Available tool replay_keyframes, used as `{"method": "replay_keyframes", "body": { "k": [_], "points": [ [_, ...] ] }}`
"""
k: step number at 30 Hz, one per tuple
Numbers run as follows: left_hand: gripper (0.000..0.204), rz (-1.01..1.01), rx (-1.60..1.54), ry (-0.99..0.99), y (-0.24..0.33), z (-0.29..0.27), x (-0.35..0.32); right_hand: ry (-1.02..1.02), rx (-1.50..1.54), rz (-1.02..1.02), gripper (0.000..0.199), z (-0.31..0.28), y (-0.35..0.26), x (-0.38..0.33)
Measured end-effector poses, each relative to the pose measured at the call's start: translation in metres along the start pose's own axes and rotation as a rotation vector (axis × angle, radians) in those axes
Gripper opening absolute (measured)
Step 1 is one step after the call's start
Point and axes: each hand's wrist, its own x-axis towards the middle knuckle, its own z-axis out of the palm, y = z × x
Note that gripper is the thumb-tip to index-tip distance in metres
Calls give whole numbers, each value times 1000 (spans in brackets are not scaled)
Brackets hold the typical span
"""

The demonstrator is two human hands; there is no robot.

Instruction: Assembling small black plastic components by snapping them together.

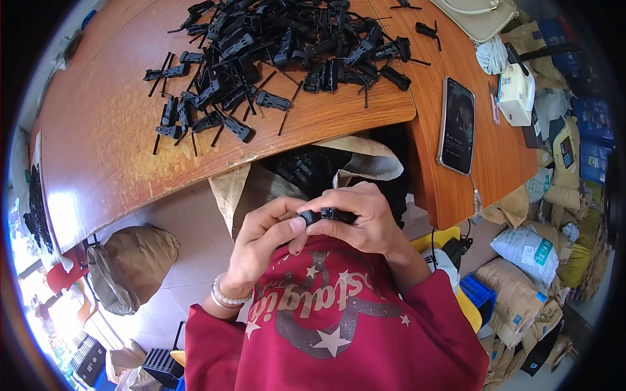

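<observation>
In the head view, the black part [330, 214] is held up in front of the person's red shirt [352, 287], just in from the table [98, 130] edge and near the mouth of a beige sack [375, 167]. It is small, dark and blocky, with squared edges and a faint sheen on top; its left end looks rounder and greyer (whether that end is a separate piece, I cannot tell, since fingers cover much of it). The left hand [264, 233] is clamped on this greyer end, thumb against fingers, with a pale beaded bracelet [228, 298] at its wrist. The right hand [366, 218] is closed on the other end, thumb below and fingers above, so the two hands nearly meet around it.

Beyond, a loose pile [280, 49] of black pieces, many with thin straps sticking out, lies on the table. More dark pieces show inside the sack. To the right of the pile lie a phone [457, 127] and a white box [516, 95].
</observation>
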Motion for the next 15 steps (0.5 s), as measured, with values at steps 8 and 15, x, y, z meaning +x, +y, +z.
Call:
{"method": "replay_keyframes", "body": {
  "k": [8, 15],
  "points": [
    [23, -66, -326, 5, -6, -2, 4, 48, -233, -111, 21, 5, -6, 0],
    [66, 331, 691, -112, 6, 3, 0, 282, -74, 377, 19, -1, -1, -6]
  ]
}}
